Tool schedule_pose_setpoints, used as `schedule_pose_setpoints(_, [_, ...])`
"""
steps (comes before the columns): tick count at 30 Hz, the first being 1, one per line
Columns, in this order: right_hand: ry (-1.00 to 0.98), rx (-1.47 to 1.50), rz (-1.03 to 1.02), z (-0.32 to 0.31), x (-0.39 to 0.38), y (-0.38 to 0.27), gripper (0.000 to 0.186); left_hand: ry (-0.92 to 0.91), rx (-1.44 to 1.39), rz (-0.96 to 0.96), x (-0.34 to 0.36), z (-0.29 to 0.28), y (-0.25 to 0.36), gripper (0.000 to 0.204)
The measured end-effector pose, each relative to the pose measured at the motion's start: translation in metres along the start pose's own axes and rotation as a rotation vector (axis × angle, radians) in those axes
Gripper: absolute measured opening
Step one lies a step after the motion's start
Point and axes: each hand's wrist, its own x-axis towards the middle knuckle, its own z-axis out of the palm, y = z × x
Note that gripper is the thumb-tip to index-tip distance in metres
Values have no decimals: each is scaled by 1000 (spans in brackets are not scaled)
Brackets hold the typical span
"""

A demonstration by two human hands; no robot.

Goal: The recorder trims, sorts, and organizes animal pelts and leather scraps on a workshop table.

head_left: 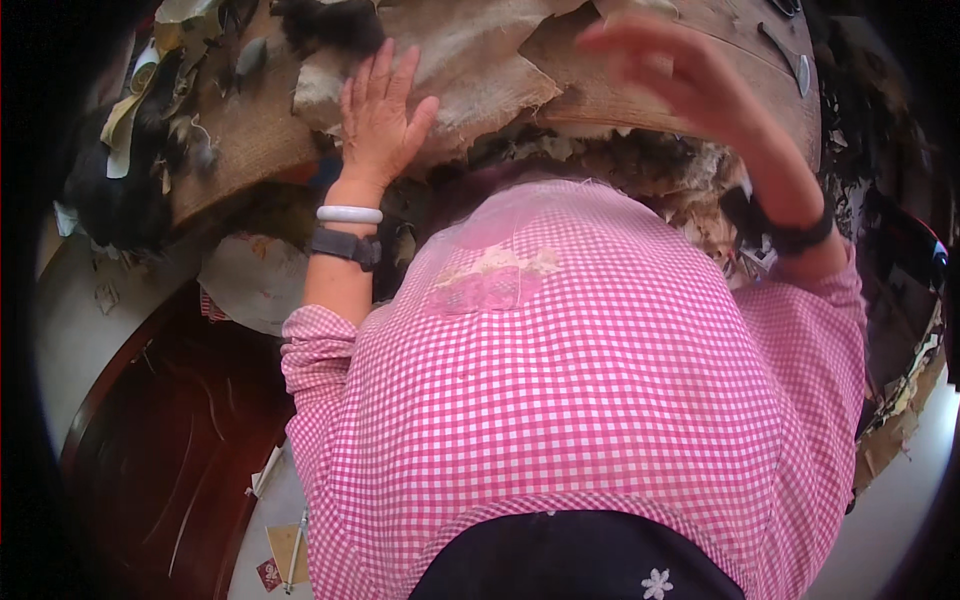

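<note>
My left hand lies palm down with its fingers stretched out on a pale tan hide piece with ragged edges. The hide is spread over a brown wooden table. To the right, my right hand is lifted over the boards, blurred by motion. Its fingers are bent loosely, with a gap between them and the thumb, and I see nothing held. A tuft of dark fur sits just beyond my left fingertips.
A slim curved tool lies at the table's far right. Black fur pieces hang over the left edge, and tan fur scraps bunch along the near edge. A red-brown wooden seat stands lower left, beside a round pale surface.
</note>
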Motion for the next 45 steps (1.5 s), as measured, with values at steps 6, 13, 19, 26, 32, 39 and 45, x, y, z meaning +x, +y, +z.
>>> schedule_pose_setpoints(6, [-426,506,-243,53,-23,-74,59,4,25,-26,-4,2,5,63])
schedule_pose_setpoints(13, [-521,426,-101,43,-21,-82,34,51,-110,-57,0,-10,8,58])
schedule_pose_setpoints(19, [-489,482,-14,32,-33,-77,26,-248,-1071,-312,10,-90,87,36])
schedule_pose_setpoints(26, [-172,341,-358,37,-29,-72,37,-692,-1305,-251,18,-124,119,21])
schedule_pose_setpoints(32, [-416,491,-238,47,-32,-98,19,-691,-1357,-223,14,-130,118,19])
schedule_pose_setpoints(39, [-393,513,-254,55,-32,-104,15,-741,-1656,-196,-2,-127,112,40])
schedule_pose_setpoints(45, [-453,302,-222,52,-27,-110,15,-776,-1622,-6,-8,-121,107,43])
